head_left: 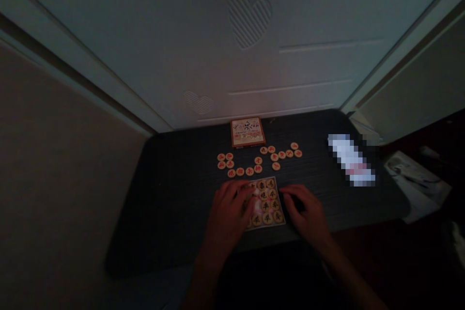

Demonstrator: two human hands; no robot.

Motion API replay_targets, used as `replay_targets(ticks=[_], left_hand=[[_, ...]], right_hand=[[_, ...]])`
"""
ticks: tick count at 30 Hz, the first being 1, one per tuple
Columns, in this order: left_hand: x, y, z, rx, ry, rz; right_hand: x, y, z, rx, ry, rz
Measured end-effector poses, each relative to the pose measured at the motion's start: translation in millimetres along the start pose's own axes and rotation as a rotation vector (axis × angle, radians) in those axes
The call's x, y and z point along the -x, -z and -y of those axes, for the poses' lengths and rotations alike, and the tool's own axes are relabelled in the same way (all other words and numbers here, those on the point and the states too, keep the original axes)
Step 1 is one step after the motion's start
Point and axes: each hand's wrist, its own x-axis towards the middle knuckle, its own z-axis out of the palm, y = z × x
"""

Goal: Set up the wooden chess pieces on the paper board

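A shallow square tray [281, 223] with Chinese chess pieces lies near the table's front edge. Its discs carry black characters, and a pale patch of bottom shows near the middle. My left hand [228, 208] reaches over the tray's left part with fingers stretched and hides several pieces there; I cannot tell whether its fingertips touch one. Beside the tray's right edge, my right hand [305, 210] is held with thumb and fingers apart and nothing visible between them. Beyond the tray, red-character chess pieces [249, 171] lie in a winding line.
A Chinese chess box lid [248, 131] with printed characters rests at the back of the dark table [174, 174], near a white panel with hearts [250, 12]. A blurred-out pale object [348, 160] lies on the right. Past the table's right end is a white box [417, 179].
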Motion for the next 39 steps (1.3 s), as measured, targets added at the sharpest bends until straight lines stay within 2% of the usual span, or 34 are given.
replay_targets(ticks=[3,8,12,16,23,28,39], left_hand=[[2,1.4,8,0.029,0.005,-0.047],[3,-4.1,13,0.109,0.021,-0.039],[2,-10.0,14,0.138,0.046,-0.027],[1,-9.8,14,0.143,0.062,-0.014],[5,-5.4,13,0.172,0.083,-0.022],[7,-9.4,17,0.196,0.110,-0.062],[17,-17.1,24,0.256,0.147,-0.071]], right_hand=[[-5,-1,2,0.036,0.042,-0.004],[-13,-10,12,0.100,0.112,0.051],[-7,-22,23,0.147,0.137,0.055],[0,-30,25,0.210,0.116,0.058],[2,-32,18,0.211,0.067,0.055],[1,-35,21,0.224,0.040,0.056],[4,-37,19,0.219,0.023,0.056]])
